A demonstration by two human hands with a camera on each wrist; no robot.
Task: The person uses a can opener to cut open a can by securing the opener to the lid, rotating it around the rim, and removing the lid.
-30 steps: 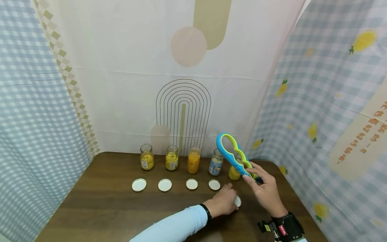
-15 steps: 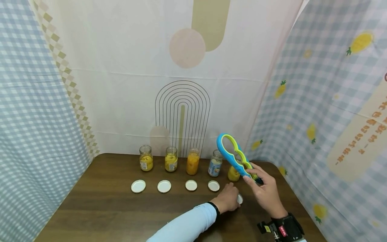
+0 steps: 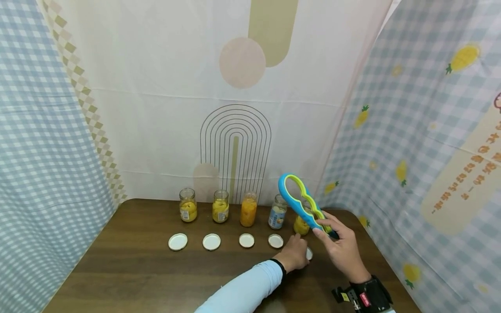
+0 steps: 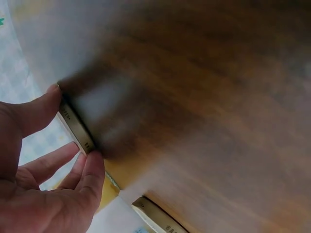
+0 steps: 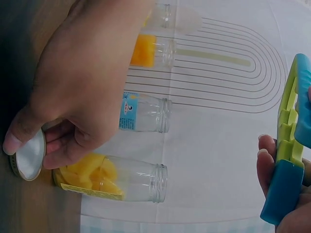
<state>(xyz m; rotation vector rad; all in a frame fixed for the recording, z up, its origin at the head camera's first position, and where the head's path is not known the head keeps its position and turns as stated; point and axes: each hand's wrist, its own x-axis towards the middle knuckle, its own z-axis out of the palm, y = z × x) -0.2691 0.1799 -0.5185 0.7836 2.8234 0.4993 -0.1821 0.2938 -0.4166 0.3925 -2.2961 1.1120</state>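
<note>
My left hand (image 3: 295, 253) pinches a white-lined metal jar lid (image 3: 309, 253) by its rim, low over the table. In the left wrist view, the thumb is at one end of the lid (image 4: 75, 128) and fingertips are at the other. Right behind this lid stands an uncapped glass jar of yellow fruit (image 5: 97, 177), partly hidden by the hands and tool in the head view. My right hand (image 3: 344, 250) grips a blue and green jar opener (image 3: 294, 205), raised in front of that jar, its scalloped loop pointing up and left.
Along the back of the brown table (image 3: 129, 265) stand more open jars, among them an orange-filled jar (image 3: 248, 211) and a blue-labelled jar (image 3: 277, 216). Several lids lie in a row before them, from the leftmost lid (image 3: 178, 241) to the lid (image 3: 275, 241) beside my left hand.
My left hand has slid the lid slightly to the right and back, closer to the rightmost jar. The right hand keeps the jar opener nearly still.
</note>
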